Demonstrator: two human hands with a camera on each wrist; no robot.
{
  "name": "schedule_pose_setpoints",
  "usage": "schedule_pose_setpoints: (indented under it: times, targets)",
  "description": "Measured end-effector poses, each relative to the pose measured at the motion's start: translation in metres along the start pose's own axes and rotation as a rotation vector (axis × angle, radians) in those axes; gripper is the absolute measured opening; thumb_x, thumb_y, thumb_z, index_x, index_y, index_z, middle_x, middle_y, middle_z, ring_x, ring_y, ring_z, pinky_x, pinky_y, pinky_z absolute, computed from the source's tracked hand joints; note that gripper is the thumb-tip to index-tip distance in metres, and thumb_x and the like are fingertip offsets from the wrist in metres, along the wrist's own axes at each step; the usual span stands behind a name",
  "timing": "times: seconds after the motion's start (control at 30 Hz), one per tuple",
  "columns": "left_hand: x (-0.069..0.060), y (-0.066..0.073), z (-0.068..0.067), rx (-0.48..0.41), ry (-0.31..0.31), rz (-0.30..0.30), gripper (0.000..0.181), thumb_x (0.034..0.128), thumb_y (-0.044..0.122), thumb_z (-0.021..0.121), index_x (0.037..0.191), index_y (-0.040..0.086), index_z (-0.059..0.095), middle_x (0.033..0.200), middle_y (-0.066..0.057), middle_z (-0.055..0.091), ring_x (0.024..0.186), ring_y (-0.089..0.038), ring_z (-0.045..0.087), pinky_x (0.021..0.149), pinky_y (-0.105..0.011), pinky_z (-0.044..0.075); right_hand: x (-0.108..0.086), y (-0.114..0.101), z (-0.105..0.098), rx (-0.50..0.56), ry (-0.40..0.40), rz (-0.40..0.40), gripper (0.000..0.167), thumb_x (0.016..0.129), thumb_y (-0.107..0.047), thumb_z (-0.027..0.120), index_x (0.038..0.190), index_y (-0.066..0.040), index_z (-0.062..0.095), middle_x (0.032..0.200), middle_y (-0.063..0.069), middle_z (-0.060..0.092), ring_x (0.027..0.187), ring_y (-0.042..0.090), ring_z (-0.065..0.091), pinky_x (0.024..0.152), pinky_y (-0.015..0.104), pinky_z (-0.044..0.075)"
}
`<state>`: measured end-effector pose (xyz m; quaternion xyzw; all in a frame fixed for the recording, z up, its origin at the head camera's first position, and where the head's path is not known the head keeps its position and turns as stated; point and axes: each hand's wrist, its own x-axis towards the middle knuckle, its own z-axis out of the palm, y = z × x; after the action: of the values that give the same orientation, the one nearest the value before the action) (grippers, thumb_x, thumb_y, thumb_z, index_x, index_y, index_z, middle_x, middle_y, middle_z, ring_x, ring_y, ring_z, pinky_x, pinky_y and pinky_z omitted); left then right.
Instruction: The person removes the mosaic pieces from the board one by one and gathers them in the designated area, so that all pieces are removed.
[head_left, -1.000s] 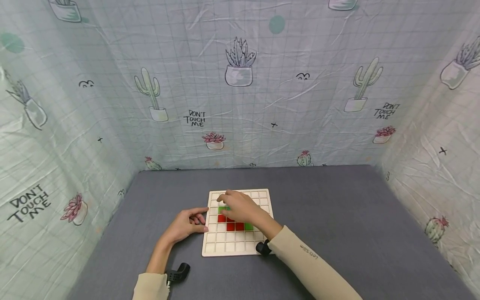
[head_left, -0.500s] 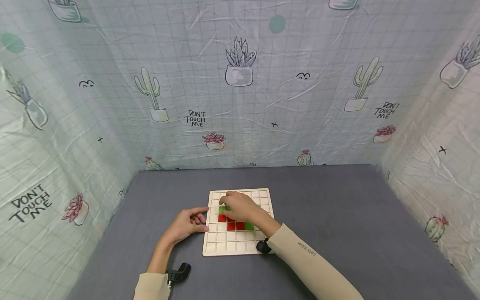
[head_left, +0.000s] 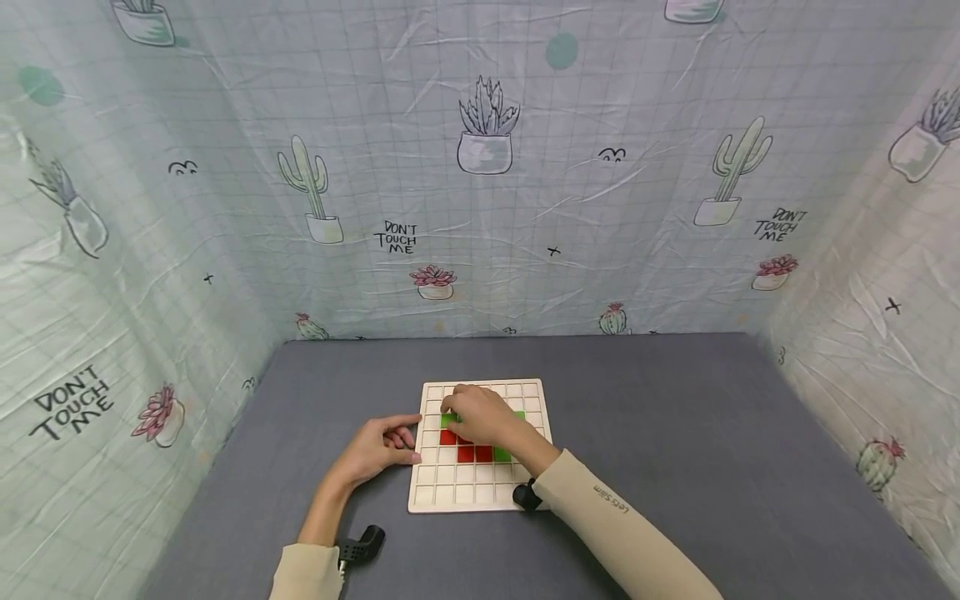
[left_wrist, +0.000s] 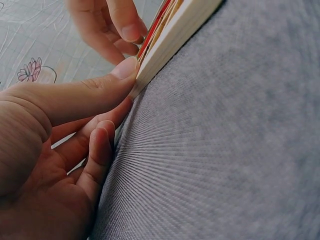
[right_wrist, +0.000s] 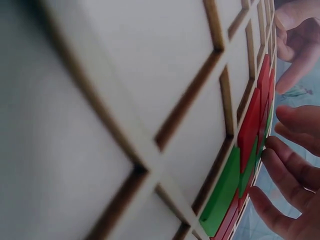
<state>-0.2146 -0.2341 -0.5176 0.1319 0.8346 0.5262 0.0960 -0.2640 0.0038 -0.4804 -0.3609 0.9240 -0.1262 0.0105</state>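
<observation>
A square pale wooden board (head_left: 442, 497) with a raised grid lies on the table. Red tiles (head_left: 466, 454) and green tiles (head_left: 502, 455) fill several of its middle cells. My left hand (head_left: 375, 451) steadies the board's left edge, thumb and index finger spread apart against it; in the left wrist view the thumb (left_wrist: 95, 95) presses the rim while other fingers curl loosely. Over the tiles hovers my right hand (head_left: 489, 417), its fingertips at a green tile (head_left: 448, 421) in the upper left. The right wrist view has its fingers (right_wrist: 287, 167) spread beside the tiles, with no piece visibly pinched. Some cells are hidden beneath it.
Dark grey cloth covers the table (head_left: 645, 417). A pale curtain (head_left: 525, 200) printed with potted plants stands behind and at both sides. Black wrist devices (head_left: 362, 545) sit on both forearms, close to the table surface.
The right fingertips have come slightly lower toward the green tile, uncovering another green tile at the right. The left hand stays at the board's edge. The head view has shifted a little.
</observation>
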Motion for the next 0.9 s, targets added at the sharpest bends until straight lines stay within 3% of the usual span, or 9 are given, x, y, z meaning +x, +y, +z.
schedule_pose_setpoints:
  times: [0.27,0.47,0.73,0.9]
  targets:
    - [-0.0011,-0.0025,-0.0023,0.045,0.012,0.006,0.067,0.0806,0.007,0.088,0.139,-0.008,0.059,0.092,-0.017,0.067,0.070,-0.010,0.056,0.065,-0.022,0.048,0.0031,-0.0011,0.0011,-0.022,0.033,-0.023,0.016,0.097,-0.021,0.071,0.110,-0.017,0.080,0.104,0.000,0.073,0.084,0.012,0.063,0.068,0.025,0.048]
    - [-0.0009,-0.0017,-0.0024,0.055,0.015,-0.002,0.067,0.0799,0.009,0.089,0.139,-0.005,0.061,0.092,-0.014,0.067,0.070,-0.009,0.057,0.065,-0.022,0.049,0.0045,-0.0010,0.0023,-0.063,0.028,-0.013,0.012,0.095,-0.023,0.073,0.105,-0.018,0.079,0.098,-0.001,0.070,0.084,0.014,0.060,0.068,0.026,0.045]
    - [-0.0012,0.0000,-0.0005,0.049,0.010,0.016,0.066,0.0814,0.007,0.087,0.139,-0.009,0.059,0.093,-0.019,0.068,0.070,-0.010,0.056,0.063,-0.021,0.048,0.0040,-0.0013,0.0044,-0.052,0.033,0.022,0.016,0.095,-0.022,0.073,0.108,-0.017,0.078,0.103,-0.001,0.071,0.092,0.016,0.066,0.074,0.030,0.052]
    - [-0.0013,0.0003,0.0000,0.036,0.006,0.019,0.065,0.0818,0.007,0.087,0.139,-0.009,0.059,0.093,-0.018,0.068,0.070,-0.010,0.056,0.064,-0.021,0.048,0.0023,-0.0023,0.0037,-0.059,0.035,0.018,0.016,0.095,-0.021,0.073,0.108,-0.017,0.080,0.102,0.000,0.071,0.090,0.017,0.065,0.070,0.030,0.048]
